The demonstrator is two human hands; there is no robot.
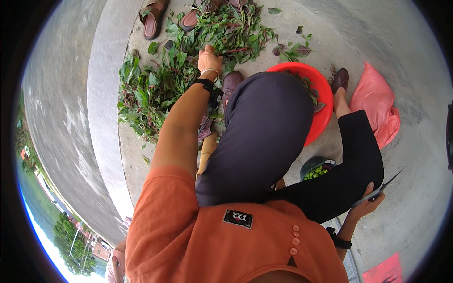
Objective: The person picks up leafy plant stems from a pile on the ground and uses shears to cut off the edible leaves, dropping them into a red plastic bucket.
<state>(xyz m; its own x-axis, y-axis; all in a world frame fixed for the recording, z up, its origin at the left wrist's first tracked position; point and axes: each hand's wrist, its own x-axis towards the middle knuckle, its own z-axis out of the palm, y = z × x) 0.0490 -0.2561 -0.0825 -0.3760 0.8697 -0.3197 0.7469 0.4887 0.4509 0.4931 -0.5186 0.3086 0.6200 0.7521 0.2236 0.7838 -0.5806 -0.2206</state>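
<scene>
My left hand [209, 59] reaches forward onto a spread heap of leafy greens [212, 37] with reddish stems and some purple leaves. Its fingers curl down among the leaves, so whether they grip a stem is hidden. Out at the right, beside my bent right knee, my right hand [366, 205] is closed around a pointed bladed tool [384, 184]; I cannot tell if it is a knife or scissors. The blade points away from me. Beyond my left knee sits a red plastic basin [324, 122] with some leaves inside, partly hidden by the leg.
A pink plastic bag [373, 102] lies on the concrete at right. A dark container [305, 169] with green pieces stands between my legs. Brown sandals [152, 23] are by the heap. A bamboo piece [207, 152] shows beside my left thigh. Another person [116, 263] is at lower left.
</scene>
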